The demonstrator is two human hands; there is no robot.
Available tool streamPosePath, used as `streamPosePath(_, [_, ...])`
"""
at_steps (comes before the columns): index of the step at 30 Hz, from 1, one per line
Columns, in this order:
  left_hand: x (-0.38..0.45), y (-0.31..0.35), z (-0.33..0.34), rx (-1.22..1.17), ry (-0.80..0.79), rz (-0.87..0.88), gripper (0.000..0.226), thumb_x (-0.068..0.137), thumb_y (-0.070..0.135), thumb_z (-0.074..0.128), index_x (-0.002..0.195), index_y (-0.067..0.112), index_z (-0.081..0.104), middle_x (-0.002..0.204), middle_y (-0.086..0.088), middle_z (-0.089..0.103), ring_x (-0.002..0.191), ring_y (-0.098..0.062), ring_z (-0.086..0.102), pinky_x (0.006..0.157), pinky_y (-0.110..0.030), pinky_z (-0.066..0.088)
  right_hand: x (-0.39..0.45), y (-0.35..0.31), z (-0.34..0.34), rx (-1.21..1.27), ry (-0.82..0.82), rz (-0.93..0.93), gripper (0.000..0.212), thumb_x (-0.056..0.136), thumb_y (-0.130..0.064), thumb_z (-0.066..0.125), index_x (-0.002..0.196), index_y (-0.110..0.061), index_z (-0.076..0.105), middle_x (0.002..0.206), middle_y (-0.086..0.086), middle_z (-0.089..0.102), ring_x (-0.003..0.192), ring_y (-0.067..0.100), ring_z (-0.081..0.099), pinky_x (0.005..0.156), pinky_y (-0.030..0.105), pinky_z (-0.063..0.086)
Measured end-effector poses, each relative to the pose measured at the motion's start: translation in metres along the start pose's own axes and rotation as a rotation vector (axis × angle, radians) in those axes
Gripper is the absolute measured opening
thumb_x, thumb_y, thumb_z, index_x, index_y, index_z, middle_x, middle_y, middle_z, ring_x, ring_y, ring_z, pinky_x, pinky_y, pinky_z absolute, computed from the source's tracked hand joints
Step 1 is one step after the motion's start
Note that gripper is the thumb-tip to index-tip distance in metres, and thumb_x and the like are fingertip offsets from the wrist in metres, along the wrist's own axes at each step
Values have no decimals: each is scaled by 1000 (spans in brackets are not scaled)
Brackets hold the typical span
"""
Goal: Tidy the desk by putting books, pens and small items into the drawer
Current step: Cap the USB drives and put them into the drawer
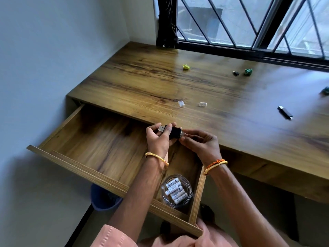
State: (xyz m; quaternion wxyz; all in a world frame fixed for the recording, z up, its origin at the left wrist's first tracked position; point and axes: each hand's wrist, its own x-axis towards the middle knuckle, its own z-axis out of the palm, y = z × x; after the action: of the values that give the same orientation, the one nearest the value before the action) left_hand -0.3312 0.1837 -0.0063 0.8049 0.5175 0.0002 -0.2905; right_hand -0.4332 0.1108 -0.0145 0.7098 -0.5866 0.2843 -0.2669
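Both hands hold one black USB stick above the open wooden drawer, near the desk's front edge. My left hand grips its body, with the metal plug sticking out to the left. My right hand pinches the stick's right end. In the drawer's near right corner sits a glass bowl holding several white batteries. On the desk lie two clear caps, another black USB stick and a small black piece.
Crumpled paper balls lie on the desk: a yellow one, a green one and another green one at the right edge. A barred window runs along the back. A blue bin stands on the floor under the drawer.
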Motion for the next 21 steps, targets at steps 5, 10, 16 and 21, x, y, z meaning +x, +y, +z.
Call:
streamPosePath(5, [-2, 5, -2, -17, 55, -66, 28, 90, -2, 56, 97, 16, 36, 82, -12, 67, 86, -28, 65, 57, -30, 57, -1, 2, 4, -32, -3, -43, 18, 73, -2, 75, 89, -11, 72, 96, 12, 72, 94, 24, 68, 88, 40, 54])
streamPosePath(10, [-1, 6, -3, 2, 46, -79, 28, 90, -2, 56, 97, 16, 36, 84, -13, 66, 78, -21, 65, 64, -34, 56, 0, 7, 4, -53, -7, -51, 19, 73, -3, 75, 89, -14, 72, 96, 9, 72, 96, 21, 68, 89, 40, 54])
streamPosePath(16, [1, 6, -3, 48, 5, -115, 31, 87, -2, 59, 102, 13, 36, 88, -16, 65, 80, -20, 66, 61, -34, 56, -1, 11, -1, -151, 58, -166, 19, 75, -5, 75, 92, -12, 73, 94, 5, 73, 92, 17, 68, 84, 31, 55])
streamPosePath(21, [4, 9, 1, 38, -10, -164, 32, 86, -4, 59, 103, 10, 36, 79, -15, 64, 72, -20, 66, 51, -29, 57, -1, 13, -5, -221, 96, -302, 18, 76, -5, 75, 94, -6, 72, 93, 4, 73, 90, 16, 69, 81, 25, 55])
